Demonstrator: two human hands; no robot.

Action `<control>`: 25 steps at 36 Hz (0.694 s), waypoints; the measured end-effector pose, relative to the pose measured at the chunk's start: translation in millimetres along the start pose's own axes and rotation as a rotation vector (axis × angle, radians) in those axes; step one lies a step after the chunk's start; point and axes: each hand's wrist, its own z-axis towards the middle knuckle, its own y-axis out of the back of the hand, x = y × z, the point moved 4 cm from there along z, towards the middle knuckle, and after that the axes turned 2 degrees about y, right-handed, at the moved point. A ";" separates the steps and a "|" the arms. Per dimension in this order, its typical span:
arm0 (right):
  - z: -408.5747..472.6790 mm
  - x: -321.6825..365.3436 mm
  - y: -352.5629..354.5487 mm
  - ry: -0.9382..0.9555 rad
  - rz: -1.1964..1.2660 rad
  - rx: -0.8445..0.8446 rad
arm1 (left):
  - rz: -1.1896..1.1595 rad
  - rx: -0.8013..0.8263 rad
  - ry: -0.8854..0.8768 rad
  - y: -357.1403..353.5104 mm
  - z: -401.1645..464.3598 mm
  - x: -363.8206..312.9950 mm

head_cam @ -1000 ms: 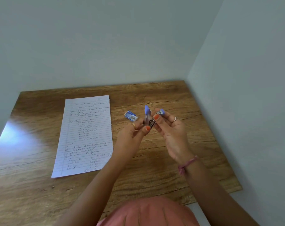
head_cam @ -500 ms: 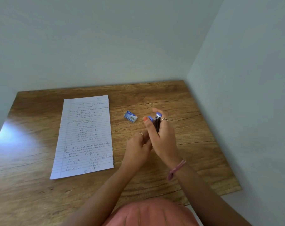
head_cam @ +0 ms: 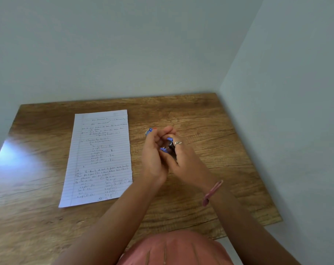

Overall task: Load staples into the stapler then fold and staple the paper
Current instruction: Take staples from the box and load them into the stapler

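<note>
Gripping small blue-and-dark stapler [head_cam: 167, 146] | both hands' grip: left hand [head_cam: 154, 155], right hand [head_cam: 185, 161]

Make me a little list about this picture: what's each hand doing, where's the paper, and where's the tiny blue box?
left hand: fingers curled around the stapler, closing over it from the left
right hand: holds the stapler from the right
stapler: blue and dark, mostly hidden between both hands, above the table
paper: flat and unfolded on the table, left of the hands, covered in handwriting
staple box: small, blue, on the table, peeking out behind the left hand's fingertips
</note>
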 end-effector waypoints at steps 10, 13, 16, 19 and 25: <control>5.7 -3.4 -8.3 -0.047 -0.053 0.090 | -0.016 -0.144 0.069 4.0 7.0 10.7; 7.3 -1.3 -9.5 -0.029 -0.055 0.114 | -0.055 -0.193 0.101 6.5 9.7 13.4; 8.9 -2.5 -13.6 -0.059 -0.142 0.141 | -0.136 -0.241 0.142 9.4 11.8 15.7; 11.2 -4.1 -15.6 -0.050 -0.196 0.165 | -0.177 -0.245 0.158 12.7 14.2 17.3; 14.8 -3.9 -17.5 -0.020 -0.240 0.176 | -0.158 -0.303 0.160 16.9 15.3 16.6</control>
